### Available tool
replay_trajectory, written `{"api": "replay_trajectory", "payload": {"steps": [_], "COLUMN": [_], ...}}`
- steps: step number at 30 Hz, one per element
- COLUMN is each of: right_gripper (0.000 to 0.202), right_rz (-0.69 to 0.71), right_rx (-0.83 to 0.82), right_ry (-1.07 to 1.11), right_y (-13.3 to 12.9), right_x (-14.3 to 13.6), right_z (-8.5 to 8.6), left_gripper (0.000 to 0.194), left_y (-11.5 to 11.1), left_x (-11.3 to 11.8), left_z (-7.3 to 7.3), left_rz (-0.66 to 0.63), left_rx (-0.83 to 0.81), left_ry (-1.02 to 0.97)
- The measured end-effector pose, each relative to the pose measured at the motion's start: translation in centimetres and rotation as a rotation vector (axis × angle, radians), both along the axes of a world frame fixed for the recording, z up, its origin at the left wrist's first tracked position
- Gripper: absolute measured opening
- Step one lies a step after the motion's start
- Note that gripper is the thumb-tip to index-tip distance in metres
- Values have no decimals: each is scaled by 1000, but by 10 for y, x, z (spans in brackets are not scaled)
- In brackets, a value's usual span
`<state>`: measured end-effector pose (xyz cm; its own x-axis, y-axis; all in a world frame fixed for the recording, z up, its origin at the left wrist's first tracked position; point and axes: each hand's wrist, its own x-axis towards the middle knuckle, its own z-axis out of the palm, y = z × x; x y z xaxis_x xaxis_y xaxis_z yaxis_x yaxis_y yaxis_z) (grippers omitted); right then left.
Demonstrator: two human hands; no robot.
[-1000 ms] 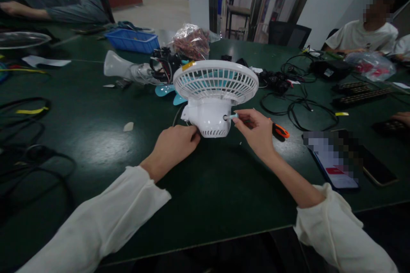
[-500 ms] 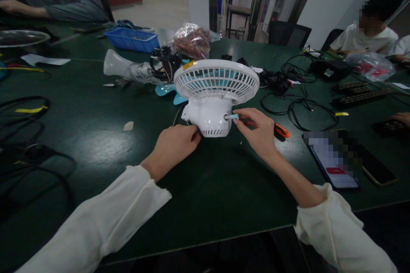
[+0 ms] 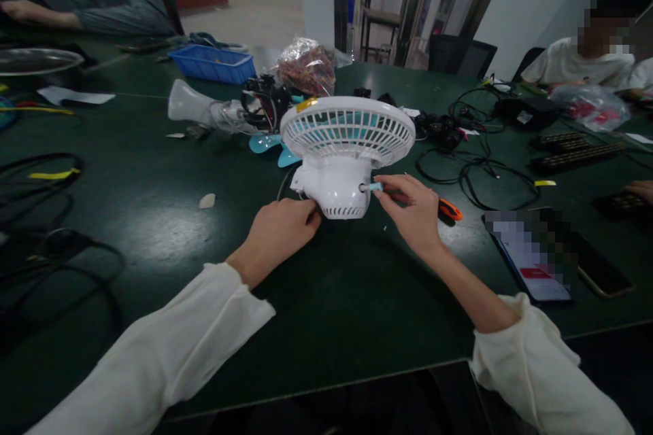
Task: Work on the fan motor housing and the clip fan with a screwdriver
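A small white electric fan (image 3: 337, 183) stands in front of me, its motor housing towards me and its slatted guard above. My right hand (image 3: 411, 207) pinches a light-blue knob (image 3: 376, 187) between thumb and fingertips, at a hole in the right side of the housing. At the fan's lower left, my left hand (image 3: 283, 224) is closed against it, with the fingertips hidden behind the housing. Light-blue fan blades (image 3: 265, 143) show behind the guard on the left. An orange-and-black tool handle (image 3: 449, 209) lies just beyond my right hand.
Behind the fan are a white fan stand (image 3: 191, 105), a blue bin (image 3: 211, 64) and a plastic bag (image 3: 306, 66). Cables (image 3: 474, 177) and two phones (image 3: 541, 258) lie to the right. More black cables (image 3: 41, 183) are at left. Other people sit across the table (image 3: 326, 326).
The whole view has shifted very slightly. Both hands keep the same places on the fan and the knob; any turn of the knob is too small to make out.
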<state>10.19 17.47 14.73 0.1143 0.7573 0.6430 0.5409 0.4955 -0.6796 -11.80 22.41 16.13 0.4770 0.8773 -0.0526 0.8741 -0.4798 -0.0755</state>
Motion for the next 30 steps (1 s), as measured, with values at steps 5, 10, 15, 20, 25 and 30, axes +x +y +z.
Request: {"api": "replay_trajectory", "payload": {"steps": [5, 10, 15, 20, 25, 30], "right_gripper": [20, 28, 17, 17, 18, 17], "right_rz": [-136, -107, -39, -49, -27, -63], "right_rx": [62, 21, -8, -24, -41, -12], "right_ry": [132, 214, 49, 1, 56, -5], "right_y": [5, 8, 3, 3, 8, 9], "right_x": [13, 16, 5, 4, 2, 1], "right_z": [-2, -6, -2, -2, -7, -4], "left_gripper": [37, 37, 38, 39, 38, 38], "left_y": [0, 2, 3, 3, 4, 3], "left_x": [-1, -2, -2, -3, -3, -2], "left_z": [1, -1, -3, -6, -6, -5], "left_rz": [5, -4, -1, -14, -16, 8], "left_rx": [-12, -7, -10, 14, 6, 5], "left_ry": [-9, -17, -27, -12, -13, -2]}}
